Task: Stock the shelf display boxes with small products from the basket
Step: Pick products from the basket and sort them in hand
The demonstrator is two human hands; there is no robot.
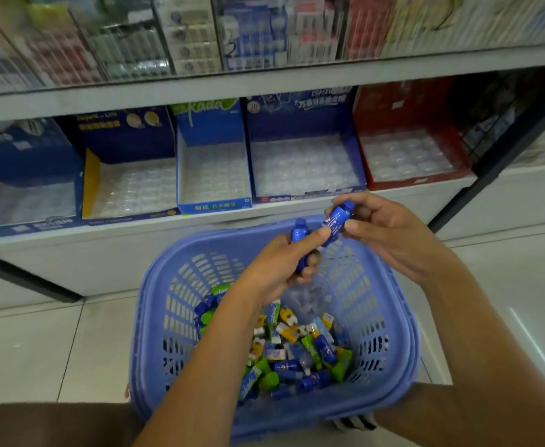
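**Two blue bottles in hand, the empty blue box straight ahead**

My right hand [390,233] pinches a small blue bottle [337,222] between thumb and fingertips. Its long axis is slanted, with the cap pointing up and to the right, toward the shelf [103,233]. My left hand [280,266] curls around a second bottle [299,235], held nearly upright with the cap up. The left thumb reaches across to the lower end of the first bottle.

Both hands hover over the far rim of the basket [155,285]. The blue box [303,124] lies just beyond my right fingers, up and slightly left. My right hand is the nearer one, so I judge it should go first, turning the bottle upright to seat it.

The bottles look like smooth, hard plastic, cylindrical, with glossy labels. The box is printed card, lined with a clear tray [303,166] of round, shiny pockets, all unfilled. The basket is lilac plastic with slotted walls. It holds a loose heap of products [296,346] in blue, green and yellow.
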